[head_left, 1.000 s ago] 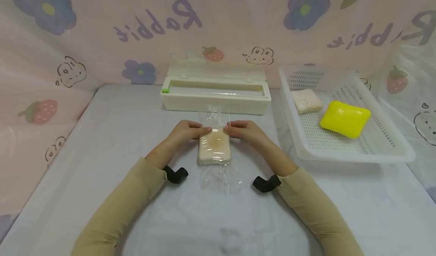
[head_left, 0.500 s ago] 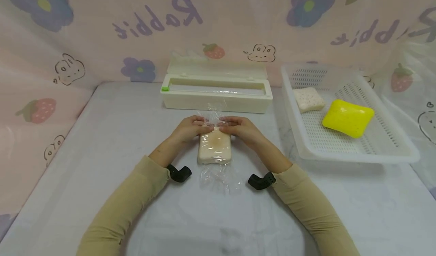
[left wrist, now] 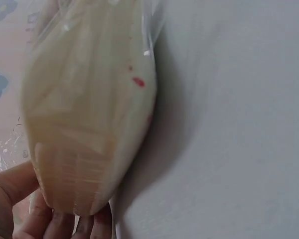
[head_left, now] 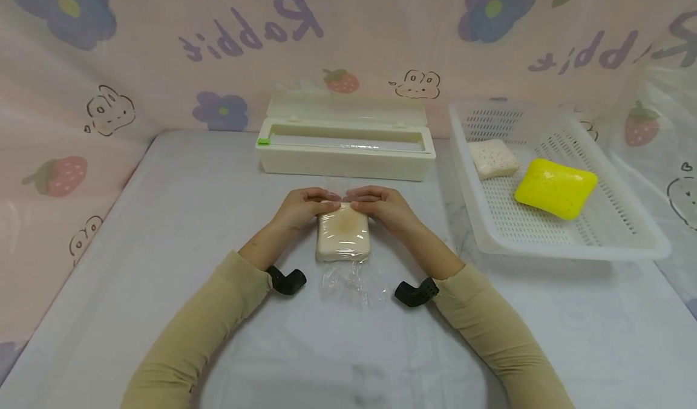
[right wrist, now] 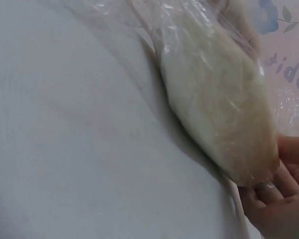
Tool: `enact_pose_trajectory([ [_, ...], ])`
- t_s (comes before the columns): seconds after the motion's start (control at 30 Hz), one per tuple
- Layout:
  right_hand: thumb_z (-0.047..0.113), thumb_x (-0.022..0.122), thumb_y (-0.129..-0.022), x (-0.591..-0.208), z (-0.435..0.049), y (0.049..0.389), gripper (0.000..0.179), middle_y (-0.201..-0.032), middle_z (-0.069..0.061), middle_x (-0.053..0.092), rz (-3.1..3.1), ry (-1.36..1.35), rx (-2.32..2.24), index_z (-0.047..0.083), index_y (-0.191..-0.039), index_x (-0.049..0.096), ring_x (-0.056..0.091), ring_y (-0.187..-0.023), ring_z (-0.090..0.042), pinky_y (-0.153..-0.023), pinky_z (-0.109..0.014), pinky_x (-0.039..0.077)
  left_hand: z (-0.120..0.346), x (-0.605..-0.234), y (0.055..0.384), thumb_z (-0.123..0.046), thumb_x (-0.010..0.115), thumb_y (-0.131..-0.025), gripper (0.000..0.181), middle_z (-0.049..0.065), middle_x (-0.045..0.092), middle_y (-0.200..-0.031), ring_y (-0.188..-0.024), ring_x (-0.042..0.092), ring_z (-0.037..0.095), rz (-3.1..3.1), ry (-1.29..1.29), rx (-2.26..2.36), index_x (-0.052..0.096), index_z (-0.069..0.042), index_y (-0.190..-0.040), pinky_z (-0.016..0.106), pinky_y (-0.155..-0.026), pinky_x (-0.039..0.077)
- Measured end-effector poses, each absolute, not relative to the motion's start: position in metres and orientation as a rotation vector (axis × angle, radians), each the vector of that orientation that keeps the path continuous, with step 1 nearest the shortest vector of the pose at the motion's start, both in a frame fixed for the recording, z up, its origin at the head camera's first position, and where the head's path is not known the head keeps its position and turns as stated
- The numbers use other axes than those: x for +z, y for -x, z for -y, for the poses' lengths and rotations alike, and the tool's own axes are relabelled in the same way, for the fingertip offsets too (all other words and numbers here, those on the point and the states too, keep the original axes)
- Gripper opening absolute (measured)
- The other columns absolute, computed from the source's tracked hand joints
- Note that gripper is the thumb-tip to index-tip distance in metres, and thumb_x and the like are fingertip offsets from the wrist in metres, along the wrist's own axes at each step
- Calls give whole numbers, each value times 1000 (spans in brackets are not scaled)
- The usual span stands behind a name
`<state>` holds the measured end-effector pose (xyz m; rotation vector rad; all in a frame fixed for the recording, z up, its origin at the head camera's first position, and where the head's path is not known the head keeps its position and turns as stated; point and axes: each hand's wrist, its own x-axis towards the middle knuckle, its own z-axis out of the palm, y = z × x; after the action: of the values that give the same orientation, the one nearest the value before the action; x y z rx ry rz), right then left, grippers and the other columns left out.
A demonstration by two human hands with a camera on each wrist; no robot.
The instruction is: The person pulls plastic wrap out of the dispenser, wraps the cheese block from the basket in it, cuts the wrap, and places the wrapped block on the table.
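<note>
A cream-coloured, rounded block [head_left: 343, 236] wrapped in clear cling film lies on the table, with a faint brown patch on top. Red flecks show on its side in the left wrist view. My left hand [head_left: 304, 208] grips its far left corner, thumb on top and fingers behind the far edge. Mirroring it, my right hand [head_left: 383, 208] holds the far right corner the same way. Between the hands, the far end of the film is mostly hidden by the fingers. Loose cling film [head_left: 354, 282] spreads crumpled from the near end.
Behind the hands stands a white cling film dispenser [head_left: 345, 162], its lid raised. At right, a white perforated basket [head_left: 572, 253] holds a speckled pale block [head_left: 493, 158] and a yellow pillow-shaped block [head_left: 555, 189]. A printed curtain [head_left: 370, 34] surrounds the table.
Both hands have moved inward, their thumbs closer together on the block's far edge. The film that stood up behind the block is now gathered down behind the fingers.
</note>
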<state>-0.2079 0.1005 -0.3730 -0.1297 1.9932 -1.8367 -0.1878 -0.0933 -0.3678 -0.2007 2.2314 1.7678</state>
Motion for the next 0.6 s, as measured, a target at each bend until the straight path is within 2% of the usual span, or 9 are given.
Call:
enact_pose_trajectory([
  [0.13,2,66,-86,-372,-104,208,35,-113,-5,70,-1981,160,-1850,-6,-119,61,62,-104,-10,-89,-21,49,96,-367,186,-18,75,-83,38,7,67,-121,-120,55,17,-2244,152,1773,66,-4,-117,32,-104,38],
  [0.27,-1,64,-86,-370,-111,209,36,-119,-13,67,-1968,244,-1875,-8,-121,59,64,-105,-9,-93,-21,48,101,-364,185,-17,73,-84,55,7,63,-128,-127,52,17,-2233,74,1744,53,-6,-134,34,-111,34],
  [0.37,-4,62,-87,-369,-114,210,41,-128,-20,60,-1942,329,-1881,-8,-127,55,63,-113,-15,-100,-25,45,104,-363,186,-13,71,-85,63,9,60,-132,-130,50,19,-2210,7,1736,44,-6,-141,35,-112,34],
  [0.5,-6,60,-86,-369,-112,211,48,-133,-23,55,-1958,397,-1810,-6,-133,50,57,-122,-24,-103,-28,44,102,-364,190,-14,71,-85,63,11,57,-135,-133,46,22,-2229,-34,1663,44,-6,-142,38,-113,32],
  [0.6,-5,62,-84,-370,-110,210,48,-131,-20,58,-2021,389,-1749,-3,-131,53,59,-119,-21,-95,-24,48,100,-364,191,-17,72,-85,59,13,56,-135,-131,47,24,-2269,-9,1607,49,-4,-138,38,-111,35],
])
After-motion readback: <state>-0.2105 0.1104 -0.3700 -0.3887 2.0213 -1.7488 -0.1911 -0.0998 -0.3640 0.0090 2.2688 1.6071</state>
